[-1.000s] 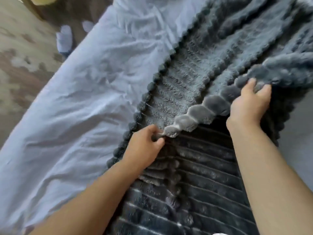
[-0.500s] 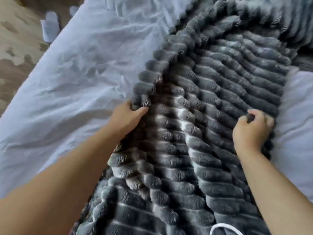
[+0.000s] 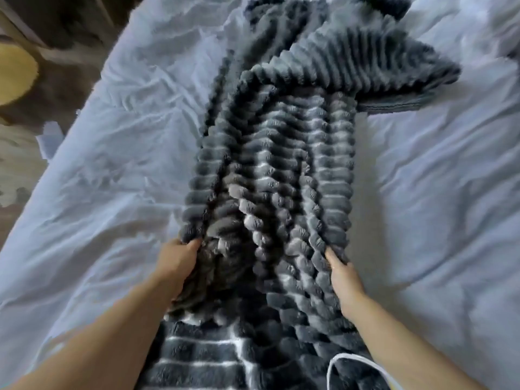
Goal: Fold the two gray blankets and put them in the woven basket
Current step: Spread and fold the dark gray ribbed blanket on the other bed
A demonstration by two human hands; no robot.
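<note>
As seen from above, lying lengthwise down the middle of the bed (image 3: 112, 164): a gray ribbed blanket (image 3: 281, 178), gathered into a long, narrow, rumpled strip. Far end fanned out wide toward the bed's right side. Near end held taut toward the bed's near edge, in both hands. Left hand (image 3: 176, 261) clamped on the strip's left border, fingers (image 3: 194, 243) curled tight round a bunch of pile. Right hand (image 3: 342, 277) on the right border, fingers (image 3: 330, 256) sunk into the folds and gripping the edge. Both forearms bare, reaching in over the bed's near edge. Off the bed's left side, patterned floor (image 3: 17, 153). Basket not visible.
</note>
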